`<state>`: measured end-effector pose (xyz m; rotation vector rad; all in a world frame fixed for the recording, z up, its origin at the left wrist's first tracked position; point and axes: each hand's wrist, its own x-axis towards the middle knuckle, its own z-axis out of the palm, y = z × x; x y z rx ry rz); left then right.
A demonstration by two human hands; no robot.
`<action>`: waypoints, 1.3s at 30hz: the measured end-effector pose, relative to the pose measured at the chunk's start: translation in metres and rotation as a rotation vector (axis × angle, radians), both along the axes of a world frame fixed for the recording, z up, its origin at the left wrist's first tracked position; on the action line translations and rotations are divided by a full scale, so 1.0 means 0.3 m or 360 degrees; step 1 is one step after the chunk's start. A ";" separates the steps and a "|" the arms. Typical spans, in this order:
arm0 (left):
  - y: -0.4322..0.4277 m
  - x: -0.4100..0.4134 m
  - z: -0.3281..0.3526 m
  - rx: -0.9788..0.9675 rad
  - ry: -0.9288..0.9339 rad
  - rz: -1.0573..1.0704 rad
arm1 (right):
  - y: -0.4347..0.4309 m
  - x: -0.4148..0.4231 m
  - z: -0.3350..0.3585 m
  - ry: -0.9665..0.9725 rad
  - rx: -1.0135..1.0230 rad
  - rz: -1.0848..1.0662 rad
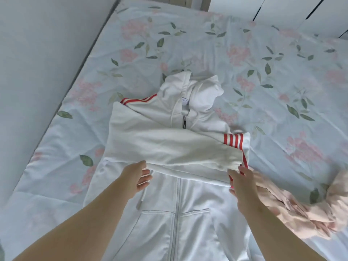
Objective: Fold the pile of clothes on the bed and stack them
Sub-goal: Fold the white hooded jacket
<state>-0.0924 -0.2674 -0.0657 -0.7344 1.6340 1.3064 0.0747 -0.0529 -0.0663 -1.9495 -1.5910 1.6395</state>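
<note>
Hiding part of zipper: folded sleeve

White zip hoodie: soft knit cloth, matt; faintly fleecy on the folded sleeve, smoother on the front panel.
Sleeve stripes: flat red bands on the cloth, matt.
Zip pull: dark, metal-looking, slight shine.
Drawstring tip: white, smooth, hard-looking; plastic or metal unclear.
Bed sheet: thin flower-printed cloth, smooth, matt, lightly creased.
Pink garment: soft thin cloth, matt, crumpled.
Wall: plain, smooth, matt.
Cupboard doors: white smooth panels, faint sheen.
</note>
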 end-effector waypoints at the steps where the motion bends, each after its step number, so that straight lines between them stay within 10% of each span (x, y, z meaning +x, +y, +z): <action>1: 0.021 -0.001 -0.033 0.0008 -0.0004 0.0060 | 0.014 -0.007 -0.035 0.0037 -0.0008 0.0006; 11: 0.095 -0.090 -0.150 0.0153 0.0040 0.0635 | 0.180 -0.091 -0.115 0.0085 0.0026 -0.0080; 21: 0.015 -0.035 -0.176 -0.0188 0.0006 0.0230 | 0.161 -0.020 -0.133 -0.0333 0.0339 0.0223; 25: 0.055 -0.044 -0.140 -0.1026 0.0724 -0.0196 | 0.129 -0.065 -0.114 -0.0789 0.0760 0.0625; 30: 0.191 -0.117 -0.145 -0.0888 0.1871 -0.1039 | 0.115 -0.248 -0.093 -0.0525 0.1039 0.1102; 34: 0.304 -0.247 -0.265 -0.1107 0.1823 -0.1935 | 0.136 -0.391 -0.144 -0.0375 0.0968 0.1244; 39: 0.411 -0.374 -0.379 -0.1124 0.1756 -0.1960 | 0.265 -0.513 -0.188 -0.0133 0.0947 0.0934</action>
